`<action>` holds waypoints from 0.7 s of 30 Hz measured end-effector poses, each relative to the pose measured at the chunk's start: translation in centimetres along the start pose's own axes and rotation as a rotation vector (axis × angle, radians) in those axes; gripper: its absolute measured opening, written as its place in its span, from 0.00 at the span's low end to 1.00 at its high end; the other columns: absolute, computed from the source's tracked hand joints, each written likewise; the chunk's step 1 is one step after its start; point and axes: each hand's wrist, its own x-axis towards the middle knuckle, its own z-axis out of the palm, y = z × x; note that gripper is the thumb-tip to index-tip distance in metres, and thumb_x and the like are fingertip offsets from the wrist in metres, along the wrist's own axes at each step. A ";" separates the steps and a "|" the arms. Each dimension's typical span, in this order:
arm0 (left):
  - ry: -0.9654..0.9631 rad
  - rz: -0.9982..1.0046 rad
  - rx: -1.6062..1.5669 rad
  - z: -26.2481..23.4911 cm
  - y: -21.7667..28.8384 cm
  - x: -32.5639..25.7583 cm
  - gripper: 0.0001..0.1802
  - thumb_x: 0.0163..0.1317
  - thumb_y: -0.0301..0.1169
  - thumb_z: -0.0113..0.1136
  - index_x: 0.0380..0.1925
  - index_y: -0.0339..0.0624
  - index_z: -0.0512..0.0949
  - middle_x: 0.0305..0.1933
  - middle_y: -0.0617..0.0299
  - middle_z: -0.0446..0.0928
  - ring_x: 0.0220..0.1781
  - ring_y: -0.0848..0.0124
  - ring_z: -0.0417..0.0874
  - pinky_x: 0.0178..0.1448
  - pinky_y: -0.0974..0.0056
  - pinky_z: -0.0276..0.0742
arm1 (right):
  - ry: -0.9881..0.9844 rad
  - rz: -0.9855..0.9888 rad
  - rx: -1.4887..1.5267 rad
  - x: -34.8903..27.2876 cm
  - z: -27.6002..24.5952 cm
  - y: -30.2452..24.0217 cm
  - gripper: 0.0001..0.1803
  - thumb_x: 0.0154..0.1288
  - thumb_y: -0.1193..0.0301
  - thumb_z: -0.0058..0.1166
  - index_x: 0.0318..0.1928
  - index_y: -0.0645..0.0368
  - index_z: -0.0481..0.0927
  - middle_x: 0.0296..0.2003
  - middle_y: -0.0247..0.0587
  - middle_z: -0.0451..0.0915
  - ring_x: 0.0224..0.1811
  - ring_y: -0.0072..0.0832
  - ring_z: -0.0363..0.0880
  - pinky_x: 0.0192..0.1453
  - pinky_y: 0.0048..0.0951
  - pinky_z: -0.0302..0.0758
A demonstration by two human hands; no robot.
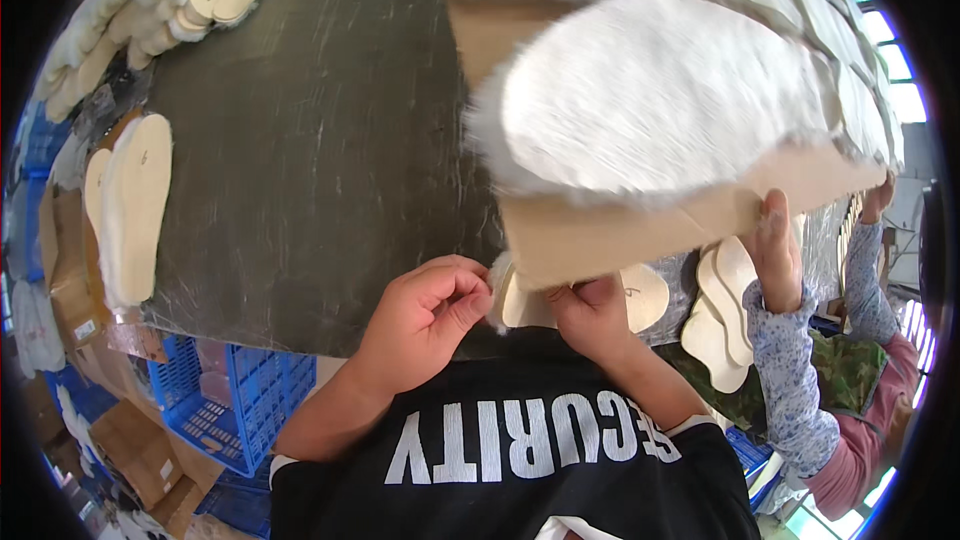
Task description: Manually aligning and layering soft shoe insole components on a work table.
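A cream insole [648, 298] with a fluffy white edge lies across in front of me at the near edge of the dark table. My left hand [425, 320] pinches at its fuzzy left end, thumb and forefinger together. My right hand [598, 320] grips the insole around its middle, with the fingertips partly hidden. Just above, a brown cardboard sheet [620, 240] covers part of the insole. On that sheet rests a large white fleece insole [670, 100], fur edge showing, with more fleece pieces behind it.
A co-worker's hand [778, 250] in a patterned sleeve holds the cardboard at right. Several cream insoles [722, 310] lie below it. A small insole stack [138, 210] stands at left on the dark tabletop [320, 140], and a larger pile [165, 0] at far left. A blue crate [240, 400] sits below.
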 end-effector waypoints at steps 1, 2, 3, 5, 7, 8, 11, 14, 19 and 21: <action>0.015 -0.071 -0.059 -0.1 0.1 -0.7 0.06 0.61 0.22 0.64 0.31 0.32 0.75 0.38 0.61 0.76 0.36 0.77 0.79 0.40 0.71 0.77 | 0.003 0.045 0.016 -0.2 0.4 -0.3 0.07 0.66 0.76 0.57 0.43 0.61 0.76 0.45 0.38 0.79 0.46 0.23 0.76 0.51 0.26 0.72; 0.029 -0.142 -0.118 -0.2 0.2 -1.4 0.08 0.60 0.23 0.65 0.33 0.33 0.75 0.38 0.61 0.76 0.37 0.78 0.78 0.41 0.71 0.77 | 0.006 0.036 0.017 -0.3 0.7 -0.8 0.07 0.66 0.76 0.57 0.43 0.61 0.76 0.45 0.38 0.79 0.46 0.23 0.76 0.51 0.26 0.72; 0.033 -0.134 -0.109 0.2 -0.1 -2.0 0.08 0.60 0.23 0.65 0.33 0.33 0.75 0.38 0.61 0.76 0.37 0.78 0.78 0.41 0.71 0.77 | -0.027 0.033 -0.014 -0.3 0.9 -1.4 0.08 0.65 0.77 0.56 0.44 0.62 0.76 0.42 0.38 0.79 0.44 0.24 0.77 0.49 0.26 0.73; 0.157 -0.108 -0.533 1.0 -1.1 -3.4 0.14 0.59 0.23 0.67 0.41 0.33 0.73 0.40 0.62 0.76 0.38 0.79 0.78 0.43 0.72 0.78 | -0.059 0.014 -0.043 -0.5 1.9 -2.0 0.10 0.64 0.78 0.56 0.45 0.62 0.75 0.38 0.39 0.79 0.42 0.24 0.78 0.47 0.27 0.74; 0.165 -0.096 -0.388 0.8 -1.1 -4.2 0.15 0.59 0.23 0.67 0.43 0.33 0.72 0.40 0.61 0.76 0.39 0.79 0.78 0.44 0.72 0.79 | -0.060 -0.046 -0.095 -0.8 3.1 -2.1 0.06 0.65 0.76 0.58 0.41 0.63 0.76 0.35 0.38 0.78 0.39 0.23 0.77 0.44 0.26 0.75; 0.192 -0.095 -0.248 0.6 -1.0 -4.5 0.17 0.59 0.22 0.66 0.45 0.32 0.71 0.41 0.61 0.77 0.39 0.79 0.78 0.44 0.72 0.79 | -0.041 -0.069 -0.102 -0.8 3.7 -2.3 0.06 0.65 0.76 0.58 0.41 0.63 0.76 0.35 0.38 0.78 0.39 0.23 0.77 0.44 0.26 0.75; 0.242 -0.120 -0.177 -0.5 -2.4 -5.6 0.17 0.60 0.22 0.65 0.46 0.32 0.71 0.41 0.59 0.78 0.39 0.77 0.80 0.43 0.71 0.81 | -0.122 -0.005 -0.158 -0.7 5.2 -2.7 0.12 0.60 0.75 0.62 0.43 0.64 0.76 0.37 0.43 0.79 0.38 0.30 0.79 0.43 0.28 0.75; 0.249 -0.203 -0.295 -2.6 -3.5 -5.4 0.19 0.59 0.22 0.64 0.49 0.31 0.71 0.43 0.58 0.78 0.40 0.74 0.80 0.43 0.69 0.81 | 0.012 -0.306 -0.392 0.1 5.4 -2.5 0.20 0.59 0.75 0.63 0.50 0.65 0.73 0.41 0.47 0.78 0.43 0.33 0.79 0.48 0.29 0.75; 0.438 -0.099 -0.080 -5.8 -3.9 -4.6 0.32 0.55 0.29 0.70 0.58 0.31 0.68 0.54 0.50 0.74 0.55 0.65 0.76 0.54 0.63 0.77 | 0.170 0.026 0.102 -0.3 0.1 0.0 0.20 0.63 0.77 0.57 0.56 0.60 0.71 0.49 0.37 0.76 0.52 0.26 0.75 0.59 0.30 0.72; 0.247 0.102 -0.680 -6.5 -3.8 -3.1 0.32 0.61 0.37 0.65 0.60 0.31 0.66 0.56 0.48 0.73 0.59 0.61 0.73 0.61 0.59 0.71 | 0.242 0.040 0.194 0.1 -2.8 1.2 0.19 0.65 0.76 0.55 0.56 0.59 0.71 0.50 0.36 0.76 0.53 0.27 0.74 0.60 0.29 0.71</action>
